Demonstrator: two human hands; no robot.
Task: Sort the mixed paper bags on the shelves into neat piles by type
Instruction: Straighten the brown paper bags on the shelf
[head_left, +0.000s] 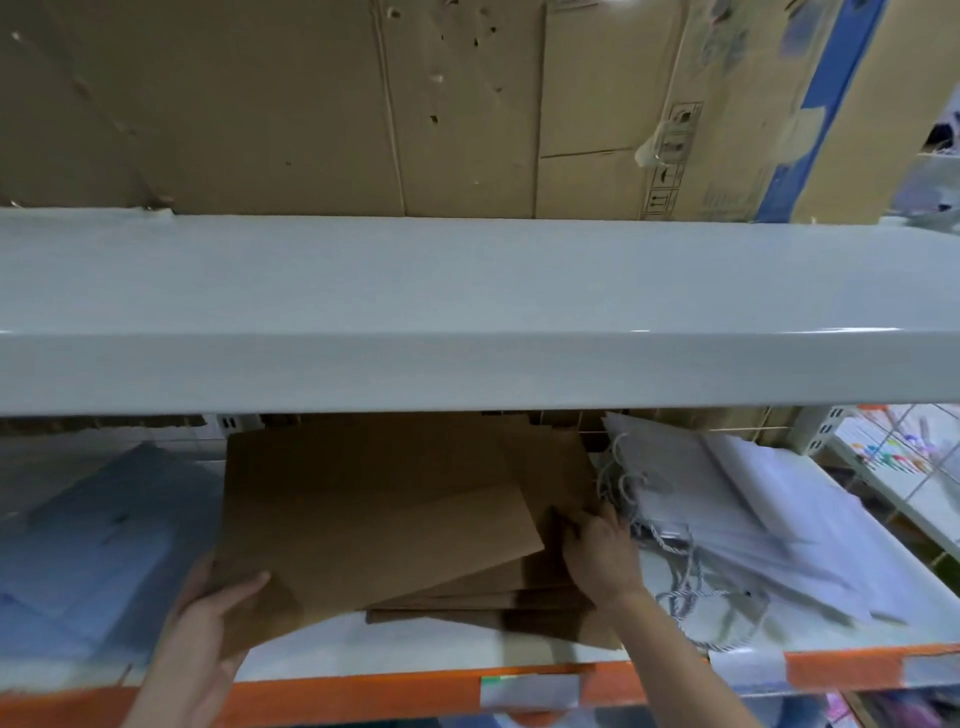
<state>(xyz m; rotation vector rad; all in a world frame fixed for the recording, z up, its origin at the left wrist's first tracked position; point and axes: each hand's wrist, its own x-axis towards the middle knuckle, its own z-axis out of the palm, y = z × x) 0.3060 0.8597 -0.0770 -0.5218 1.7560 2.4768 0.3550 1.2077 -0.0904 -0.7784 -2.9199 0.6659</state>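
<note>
A pile of flat brown paper bags (395, 499) lies in the middle of the lower shelf (441, 657). My left hand (215, 618) grips the near left corner of the top brown bag, thumb on top, and the bag sits skewed over the pile. At the pile's right edge my right hand (597, 553) rests with fingers curled on the stacked bags. White paper bags (737, 525) with twisted cord handles (691, 597) lie in a loose heap to the right. Pale blue flat bags (98, 535) lie to the left.
A broad white upper shelf (467, 312) overhangs the lower one and hides its back. Flattened cardboard boxes (363, 104) stand behind it. The lower shelf has an orange front edge (841, 667) with grey labels. A wire rack with coloured items (893, 447) is at the far right.
</note>
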